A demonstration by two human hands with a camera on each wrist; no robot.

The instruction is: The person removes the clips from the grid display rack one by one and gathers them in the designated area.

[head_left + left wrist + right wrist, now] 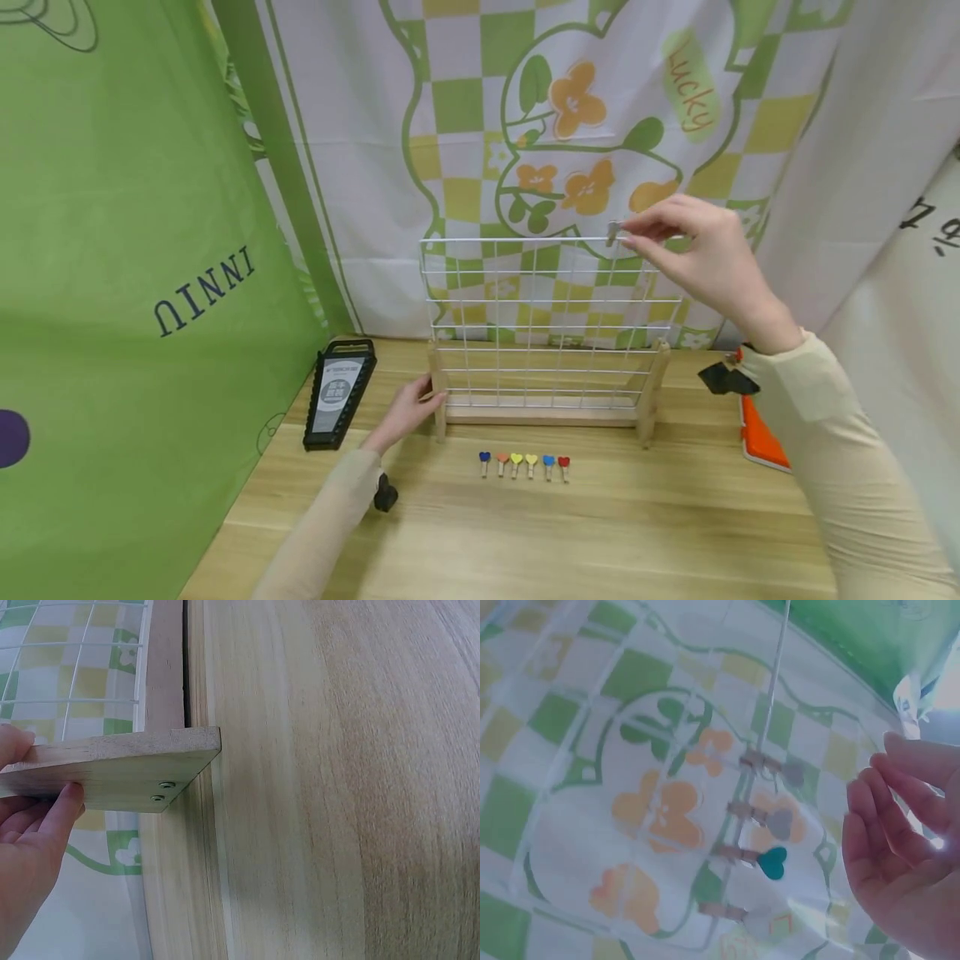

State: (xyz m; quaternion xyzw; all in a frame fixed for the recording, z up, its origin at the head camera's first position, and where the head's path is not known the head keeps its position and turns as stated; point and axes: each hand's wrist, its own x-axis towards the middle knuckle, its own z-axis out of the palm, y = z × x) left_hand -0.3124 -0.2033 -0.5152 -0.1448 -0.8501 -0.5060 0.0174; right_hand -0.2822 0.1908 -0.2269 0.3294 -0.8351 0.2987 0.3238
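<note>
A white wire grid rack (534, 325) stands upright on wooden feet. My left hand (408, 410) grips its left wooden leg (135, 769), thumb and fingers on opposite faces. Up at the right end of the top wire is my right hand (705, 250), fingers bent loosely and holding nothing. Its fingertips are just beside a heart clothespin (614, 231) clipped there. In the right wrist view, several such pegs sit along the wire, including one with a teal heart (772, 863); a small gap separates them from the fingers (862, 795).
In front of the rack, a row of small heart clothespins (531, 465) in blue, orange, yellow and red lies on the wooden table (600, 533). A black tool holder (340, 396) lies at left, an orange case (765, 433) at right. Patterned curtain (457, 108) hangs behind.
</note>
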